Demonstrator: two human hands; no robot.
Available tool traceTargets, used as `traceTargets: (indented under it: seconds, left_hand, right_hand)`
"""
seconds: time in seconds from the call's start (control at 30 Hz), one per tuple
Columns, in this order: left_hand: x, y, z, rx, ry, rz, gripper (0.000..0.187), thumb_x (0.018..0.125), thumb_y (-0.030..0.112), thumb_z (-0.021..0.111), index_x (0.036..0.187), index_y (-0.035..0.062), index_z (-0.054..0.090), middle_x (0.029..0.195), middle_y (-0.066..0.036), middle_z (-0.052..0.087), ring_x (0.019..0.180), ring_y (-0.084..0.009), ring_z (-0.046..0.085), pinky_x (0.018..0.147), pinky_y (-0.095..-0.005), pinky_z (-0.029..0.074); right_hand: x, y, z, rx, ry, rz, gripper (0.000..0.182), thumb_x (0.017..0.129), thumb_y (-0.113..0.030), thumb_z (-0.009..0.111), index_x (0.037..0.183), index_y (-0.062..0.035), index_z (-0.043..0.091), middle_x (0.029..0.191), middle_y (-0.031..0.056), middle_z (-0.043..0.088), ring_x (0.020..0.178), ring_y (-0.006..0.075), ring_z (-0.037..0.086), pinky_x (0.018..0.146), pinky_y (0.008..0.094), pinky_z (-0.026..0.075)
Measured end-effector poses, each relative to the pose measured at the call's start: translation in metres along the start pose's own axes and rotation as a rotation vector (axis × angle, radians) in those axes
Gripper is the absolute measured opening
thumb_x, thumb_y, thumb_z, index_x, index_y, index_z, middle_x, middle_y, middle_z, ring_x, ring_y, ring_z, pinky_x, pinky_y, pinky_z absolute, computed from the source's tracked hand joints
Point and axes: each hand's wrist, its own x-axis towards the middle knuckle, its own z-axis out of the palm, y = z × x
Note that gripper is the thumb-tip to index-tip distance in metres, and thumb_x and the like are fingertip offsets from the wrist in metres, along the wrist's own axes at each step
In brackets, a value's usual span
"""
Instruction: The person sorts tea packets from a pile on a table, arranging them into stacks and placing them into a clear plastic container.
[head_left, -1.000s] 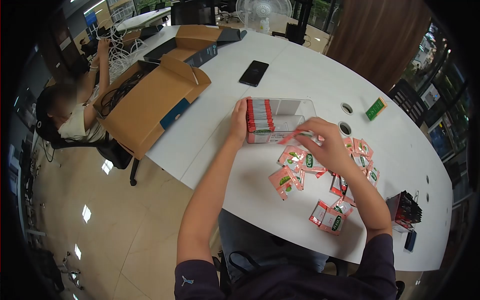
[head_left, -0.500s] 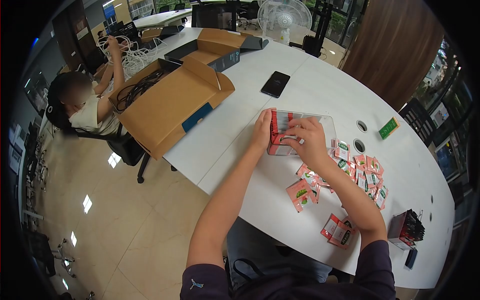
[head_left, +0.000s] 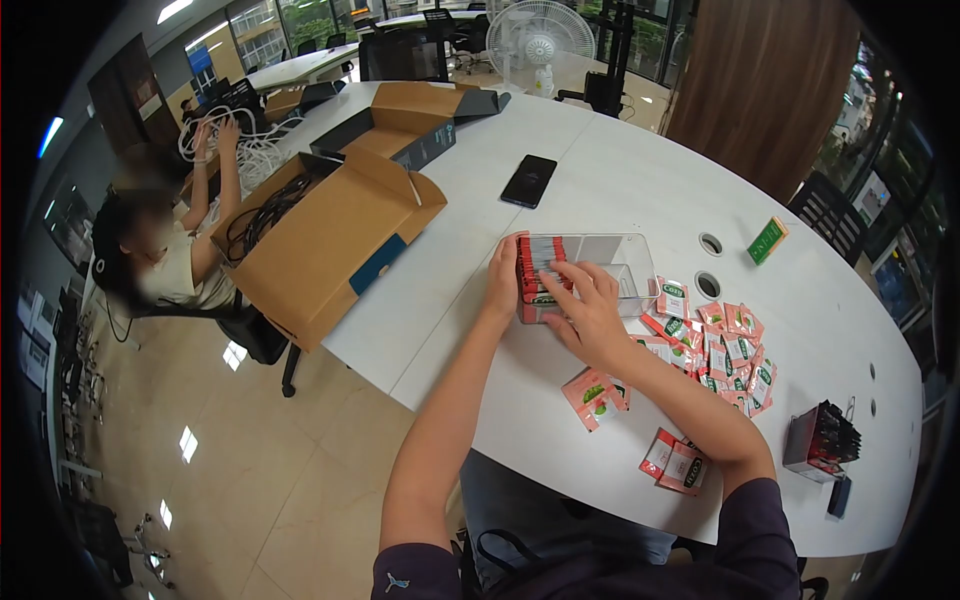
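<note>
A clear plastic box (head_left: 648, 262) lies on the white table, with a packed row of red-edged sachets (head_left: 541, 250) filling its left part and its right part bare. My left hand (head_left: 503, 278) is wrapped round the box's left end. Over the front of the row, my right hand (head_left: 592, 312) has its fingers spread, the tips resting on or just above the sachets; I see nothing gripped in it. Loose pink sachets (head_left: 740, 350) are heaped right of the box, some partly behind my right forearm. A few more pink sachets (head_left: 592, 395) lie nearer me.
Two or so red sachets (head_left: 684, 468) lie near the front edge. A holder of black-topped packets (head_left: 822, 445) stands at right. Beyond are a phone (head_left: 529, 181), a green sign (head_left: 768, 241) and cardboard boxes (head_left: 340, 250). Another person (head_left: 170, 250) handles white cables (head_left: 255, 150) at left.
My right hand's fingers have gone from bunched together inside the box to spread over the sachet row, uncovering the box's right part. My left hand stays on the box. The view has shifted slightly.
</note>
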Motion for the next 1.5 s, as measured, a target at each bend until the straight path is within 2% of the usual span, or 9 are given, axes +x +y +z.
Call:
traceTargets:
  seconds: [0.2,0.5,0.67,0.77,0.87,0.97,1.1,1.37,1.5]
  left_hand:
    - [0.006,-0.011,-0.004,-0.002,0.002,0.017,0.054,0.108,0.046,0.033,0.128,0.0018,0.059,0.12,-0.008,0.063,0.11,-0.016,0.059,0.098,-0.029,0.045]
    - [0.008,-0.015,-0.008,-0.077,-0.019,-0.055,0.054,0.108,0.046,0.034,0.129,0.0022,0.058,0.123,-0.008,0.062,0.114,-0.0162,0.058,0.101,-0.0297,0.044]
    - [0.002,-0.005,-0.008,-0.002,-0.083,-0.044,0.043,0.104,0.033,0.049,0.137,0.0057,0.053,0.129,-0.009,0.059,0.12,-0.0187,0.055,0.105,-0.0341,0.042]
    - [-0.005,0.003,0.002,0.124,-0.006,0.071,0.044,0.104,0.027,0.047,0.139,-0.0008,0.051,0.135,-0.014,0.056,0.125,-0.023,0.053,0.107,-0.0342,0.041]
    - [-0.008,0.015,-0.009,0.79,0.069,0.65,0.05,0.101,0.024,0.048,0.143,-0.0037,0.047,0.143,-0.023,0.05,0.133,-0.0342,0.048,0.112,-0.0421,0.035]
    - [-0.036,0.052,0.019,1.033,-0.119,0.884,0.057,0.096,0.024,0.052,0.144,-0.0059,0.044,0.15,-0.028,0.042,0.138,-0.042,0.041,0.115,-0.048,0.03]
    - [-0.064,0.058,0.052,1.482,-0.29,0.781,0.068,0.094,0.031,0.06,0.147,-0.0066,0.04,0.154,-0.025,0.038,0.142,-0.0398,0.038,0.119,-0.0499,0.026]
    - [-0.061,0.042,0.042,1.57,-0.294,0.668,0.07,0.092,0.03,0.065,0.145,-0.0073,0.042,0.152,-0.026,0.041,0.141,-0.0388,0.04,0.12,-0.0467,0.026]
    - [-0.064,0.043,0.043,1.711,-0.279,0.719,0.071,0.088,0.031,0.068,0.144,-0.006,0.044,0.153,-0.024,0.042,0.143,-0.0401,0.038,0.119,-0.0549,0.022]
  right_hand:
    - [0.003,0.019,-0.008,0.076,-0.018,0.039,0.011,0.083,-0.011,0.072,0.094,-0.0135,0.071,0.093,-0.0015,0.064,0.094,0.0219,0.054,0.08,0.0375,0.035]
    - [0.006,0.023,-0.004,0.088,-0.115,0.116,0.009,0.084,-0.011,0.071,0.09,-0.0167,0.074,0.088,-0.0047,0.063,0.087,0.0181,0.054,0.076,0.0366,0.035]
    - [0.004,0.023,-0.005,0.108,-0.071,0.109,0.009,0.083,-0.012,0.073,0.091,-0.017,0.075,0.093,-0.0053,0.064,0.09,0.0183,0.054,0.078,0.0369,0.037]
    - [-0.005,0.026,-0.022,0.132,-0.019,0.09,0.025,0.082,-0.015,0.076,0.106,-0.0143,0.072,0.105,0.0009,0.063,0.1,0.0227,0.055,0.084,0.0382,0.039]
    - [-0.022,0.032,-0.05,0.116,0.053,0.095,0.037,0.081,-0.016,0.077,0.117,-0.0119,0.068,0.112,0.0061,0.062,0.106,0.0267,0.055,0.089,0.0404,0.04]
    - [-0.057,0.048,-0.09,0.025,0.05,0.147,0.041,0.082,-0.017,0.077,0.121,-0.0107,0.066,0.115,0.0077,0.061,0.108,0.0285,0.054,0.091,0.0424,0.04]
    - [-0.126,0.065,-0.145,-0.101,0.066,0.256,0.037,0.084,-0.018,0.075,0.119,-0.0099,0.066,0.115,0.007,0.061,0.108,0.0281,0.053,0.091,0.0435,0.04]
    - [-0.222,0.073,-0.213,-0.257,0.006,0.173,0.039,0.082,-0.017,0.076,0.118,-0.0065,0.067,0.114,0.008,0.062,0.109,0.0283,0.056,0.092,0.043,0.043]
    - [-0.249,0.087,-0.239,-0.268,0.012,0.166,0.038,0.082,-0.017,0.075,0.118,-0.0059,0.066,0.109,0.0087,0.063,0.102,0.0286,0.059,0.09,0.0421,0.044]
